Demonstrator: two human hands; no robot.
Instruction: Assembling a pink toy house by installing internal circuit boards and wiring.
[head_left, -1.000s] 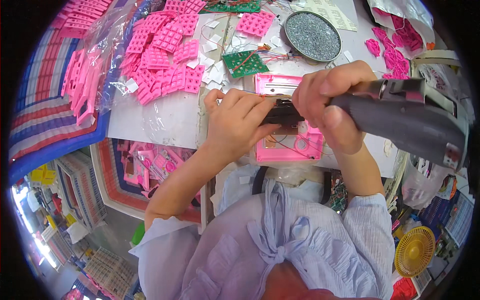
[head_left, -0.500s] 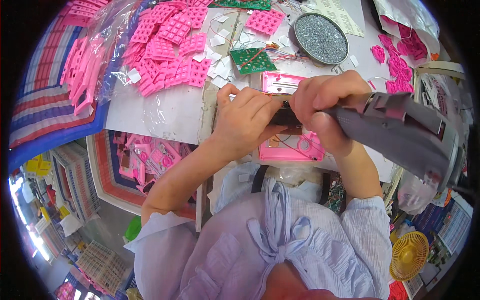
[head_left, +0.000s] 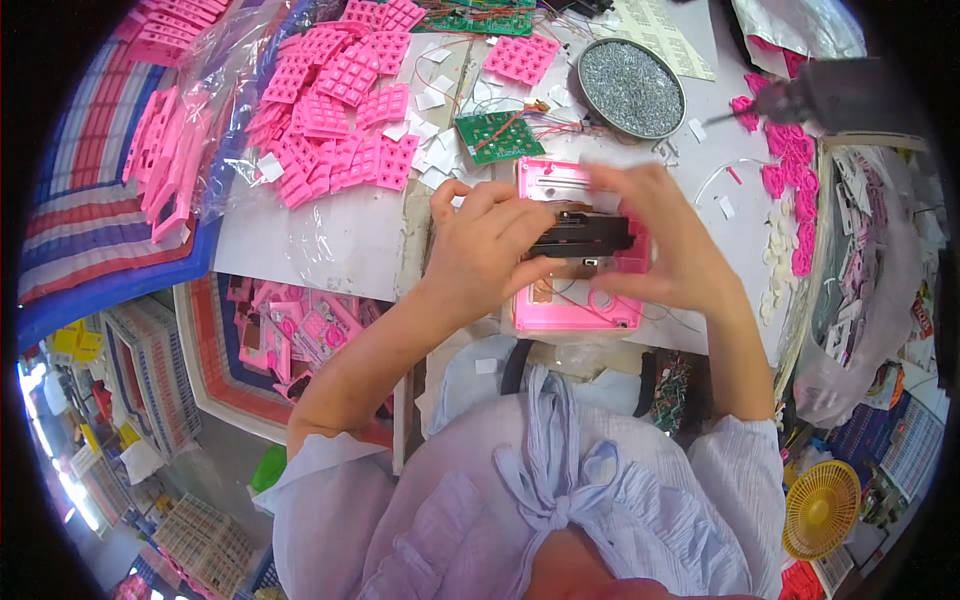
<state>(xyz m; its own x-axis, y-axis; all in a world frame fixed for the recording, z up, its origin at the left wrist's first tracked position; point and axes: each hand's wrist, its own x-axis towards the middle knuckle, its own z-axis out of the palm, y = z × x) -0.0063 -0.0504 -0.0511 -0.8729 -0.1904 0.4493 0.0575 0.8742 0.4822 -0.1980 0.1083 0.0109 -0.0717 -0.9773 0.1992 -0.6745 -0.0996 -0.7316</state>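
Note:
A pink plastic casing (head_left: 578,318) lies on the bench in front of me, its inside facing up with thin wires in it. Across its middle sits a black oblong part (head_left: 585,238). My left hand (head_left: 490,245) grips the left end of this part, thumb below and fingers above. My right hand (head_left: 675,240) is at the right side of the casing, holding nothing, fingers apart and partly blurred. A dark power screwdriver (head_left: 825,97) hangs at the upper right, away from both hands. Its thin bit points left.
Pink keypads (head_left: 325,100) are heaped at the back left. A round dish of small metal screws (head_left: 632,88) stands behind the casing, beside a green circuit board (head_left: 497,137). Pink cord bundles (head_left: 790,160) lie right. A bin of pink parts (head_left: 190,340) stands lower left.
My right hand has let go of the power screwdriver, which has swung up and away to the upper right. That hand is now spread beside the casing. My left hand keeps its grip.

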